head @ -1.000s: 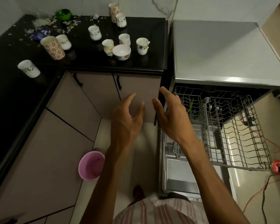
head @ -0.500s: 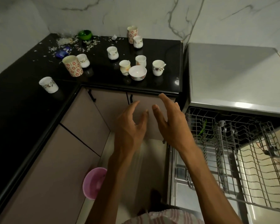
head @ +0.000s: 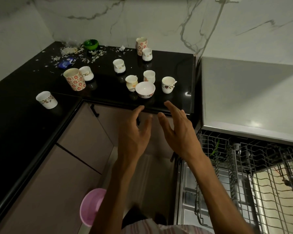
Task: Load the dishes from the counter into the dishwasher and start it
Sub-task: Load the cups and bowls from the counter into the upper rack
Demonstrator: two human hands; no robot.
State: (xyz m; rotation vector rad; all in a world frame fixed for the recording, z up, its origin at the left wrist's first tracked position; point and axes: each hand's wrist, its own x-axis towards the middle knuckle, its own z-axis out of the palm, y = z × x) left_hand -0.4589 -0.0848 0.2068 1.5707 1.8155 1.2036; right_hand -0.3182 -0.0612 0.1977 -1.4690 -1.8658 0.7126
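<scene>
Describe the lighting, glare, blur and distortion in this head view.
Head view: dim, warm light; the black counter goes nearly featureless, with a small glint near its right end. Glare streaks the dishwasher top. Wide-angle bending curves the counter edge and rack. Left hand and right hand are slightly soft; the cups stay fairly sharp.

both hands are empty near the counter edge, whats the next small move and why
Probably reach forward and take the white bowl: it sits nearest the counter's front edge, just beyond the open left hand and right hand. Neither holds anything, and the pulled-out dishwasher rack looks ready for dishes.
</scene>
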